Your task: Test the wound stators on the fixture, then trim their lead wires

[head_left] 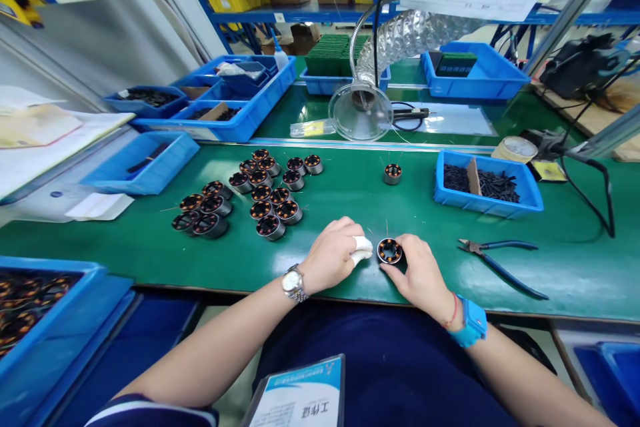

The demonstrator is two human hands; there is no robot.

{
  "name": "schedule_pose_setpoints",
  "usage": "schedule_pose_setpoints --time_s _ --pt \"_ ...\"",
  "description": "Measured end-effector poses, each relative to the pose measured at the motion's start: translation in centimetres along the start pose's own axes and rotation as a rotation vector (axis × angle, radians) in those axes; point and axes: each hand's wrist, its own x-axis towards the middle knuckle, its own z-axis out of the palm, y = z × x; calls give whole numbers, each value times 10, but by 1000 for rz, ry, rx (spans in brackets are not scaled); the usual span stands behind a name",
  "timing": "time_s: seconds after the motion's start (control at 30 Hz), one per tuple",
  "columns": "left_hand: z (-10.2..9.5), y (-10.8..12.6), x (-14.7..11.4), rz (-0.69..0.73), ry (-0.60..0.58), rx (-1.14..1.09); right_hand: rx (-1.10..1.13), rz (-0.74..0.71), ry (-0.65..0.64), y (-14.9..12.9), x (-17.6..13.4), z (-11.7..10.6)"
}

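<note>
Green table (350, 193), blue trays (487, 203), copper-orange windings in a dark stator (389, 251).

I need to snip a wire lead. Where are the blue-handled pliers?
In the head view, the pliers lie on the green mat, just right of the right hand, in front of the blue bin of black parts.

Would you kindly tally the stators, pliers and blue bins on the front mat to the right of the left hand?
Stators: 2
Pliers: 1
Blue bins: 1
Total: 4
</note>
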Motion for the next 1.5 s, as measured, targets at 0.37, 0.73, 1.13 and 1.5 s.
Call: schedule_pose_setpoints --time_s 0.37,0.73,1.13,1.5 --pt "-2 -5 0 -688 -158 -810 -2 37 24 -1 -3 3" --pt "3 -7 3 -710 197 -828 -126 81 101 -2 -6 11" --pt "54 24 10 -658 109 -1221 -383 56 194 96 -46 -90" --pt "45 13 29 -642 12 -1430 -807 83 -48 121 -67 -97"
